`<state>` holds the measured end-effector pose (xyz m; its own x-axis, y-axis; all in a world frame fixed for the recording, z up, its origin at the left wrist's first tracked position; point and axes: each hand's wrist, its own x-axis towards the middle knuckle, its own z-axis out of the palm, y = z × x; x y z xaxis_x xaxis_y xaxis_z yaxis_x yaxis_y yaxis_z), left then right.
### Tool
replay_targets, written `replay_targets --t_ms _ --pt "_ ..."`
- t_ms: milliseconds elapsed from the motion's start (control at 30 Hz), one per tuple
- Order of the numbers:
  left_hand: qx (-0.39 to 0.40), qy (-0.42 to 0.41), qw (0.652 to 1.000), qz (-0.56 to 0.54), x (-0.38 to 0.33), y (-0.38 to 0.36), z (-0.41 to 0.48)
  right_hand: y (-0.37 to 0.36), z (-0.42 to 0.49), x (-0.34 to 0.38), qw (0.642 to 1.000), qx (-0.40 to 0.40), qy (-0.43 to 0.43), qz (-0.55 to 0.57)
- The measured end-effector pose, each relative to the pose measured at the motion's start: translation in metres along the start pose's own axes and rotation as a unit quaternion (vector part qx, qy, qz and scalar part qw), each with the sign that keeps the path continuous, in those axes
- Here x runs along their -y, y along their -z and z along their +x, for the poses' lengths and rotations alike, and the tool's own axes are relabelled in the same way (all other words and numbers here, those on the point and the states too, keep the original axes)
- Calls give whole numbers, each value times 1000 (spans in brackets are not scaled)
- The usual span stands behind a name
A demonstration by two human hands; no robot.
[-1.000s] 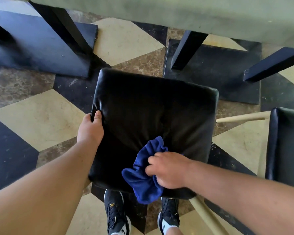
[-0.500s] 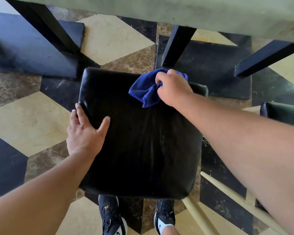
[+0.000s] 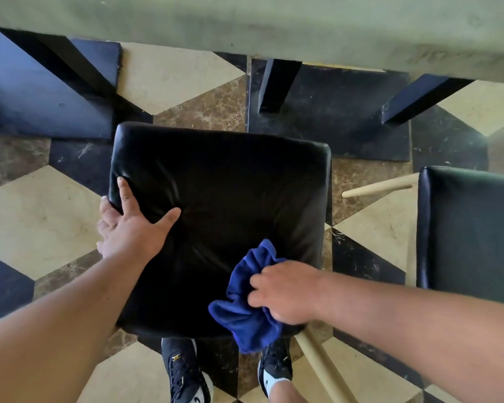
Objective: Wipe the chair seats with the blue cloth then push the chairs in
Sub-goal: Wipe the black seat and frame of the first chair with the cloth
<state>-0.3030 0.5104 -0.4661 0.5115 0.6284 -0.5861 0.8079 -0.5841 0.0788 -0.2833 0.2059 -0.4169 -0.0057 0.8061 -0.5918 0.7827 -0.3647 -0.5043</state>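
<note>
Checkered tile floor (image 3: 41,228), green-covered bench (image 3: 274,21) ahead. Left hand (image 3: 134,228) rests on black chair seat (image 3: 230,184) at its left edge, fingers spread. Right hand (image 3: 285,292) fingers clamped on blue cloth (image 3: 245,321) at the seat's near-right corner; second chair seat (image 3: 472,228) just right

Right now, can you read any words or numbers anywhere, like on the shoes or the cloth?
None: no word or number can be read.
On the left shoe: a small yellow emblem on the tongue, too small to read.
On the blue cloth, the chair seat and the green table cover: no writing shows.
</note>
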Motion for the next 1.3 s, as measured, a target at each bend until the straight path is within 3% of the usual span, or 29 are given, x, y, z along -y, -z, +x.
replay_targets --t_ms 167,333,433,633,767,833,933,1033,1133,1300 --pt "-7 -9 1000 -8 2 0 -2 55 2 -72 977 -154 -147 3" --pt "-19 -14 999 -22 1 0 -4 116 2 -152 899 -276 -330 75" --pt "-16 -11 999 -26 -1 1 -5 111 3 -157 857 -319 -392 100" --pt "-5 -4 1000 -22 -4 3 -7 26 -15 -57 918 -264 -282 93" --pt "-18 -14 1000 -7 -8 2 -12 -26 -26 1 966 -156 -177 106" --pt "-64 -101 993 23 -12 -2 -18 -34 -28 4 981 -113 -131 85" --pt "-111 -293 946 85 -21 -20 -41 -20 -33 -10 994 -68 -78 27" --pt "-81 -342 926 140 -24 -52 -71 7 -37 -46 980 -136 -143 7" --pt "-78 -342 921 170 -21 -73 -84 41 -35 -96 936 -238 -257 28" --pt "-70 -333 924 174 -22 -75 -80 71 -28 -154 868 -317 -374 79"
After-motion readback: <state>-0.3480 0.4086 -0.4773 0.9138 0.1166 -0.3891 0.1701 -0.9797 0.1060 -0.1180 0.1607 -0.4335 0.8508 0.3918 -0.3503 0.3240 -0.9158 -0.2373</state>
